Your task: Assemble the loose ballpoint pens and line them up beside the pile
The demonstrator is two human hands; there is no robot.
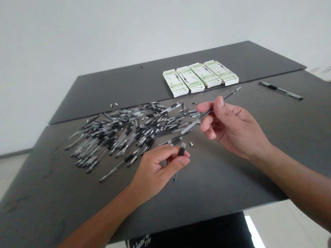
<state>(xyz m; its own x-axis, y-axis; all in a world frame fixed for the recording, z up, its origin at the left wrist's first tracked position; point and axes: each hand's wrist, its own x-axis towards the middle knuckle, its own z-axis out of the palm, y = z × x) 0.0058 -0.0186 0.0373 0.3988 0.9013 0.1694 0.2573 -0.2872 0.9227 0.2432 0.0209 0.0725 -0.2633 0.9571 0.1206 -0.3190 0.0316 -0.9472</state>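
Observation:
Between the thumb and fingers of my left hand (161, 166) is a pen barrel (182, 149) with a black grip, its open end pointing up. My right hand (233, 126) pinches a thin pen refill (204, 114) with a dark ink section, slanting from lower left to upper right. The refill's lower left end is above and close to the barrel, apart from it. A small pen tip cone (191, 144) lies on the table between the hands. Behind and left of my left hand spreads a large pile of pen parts (118, 133), clear barrels with black grips among them.
Several white and green boxes (197, 77) lie side by side on the far part of the dark table (306, 155). One pen (281, 90) with a black grip rests alone at the right. Two small pale pieces (114, 105) sit behind the pile. A white wall stands beyond.

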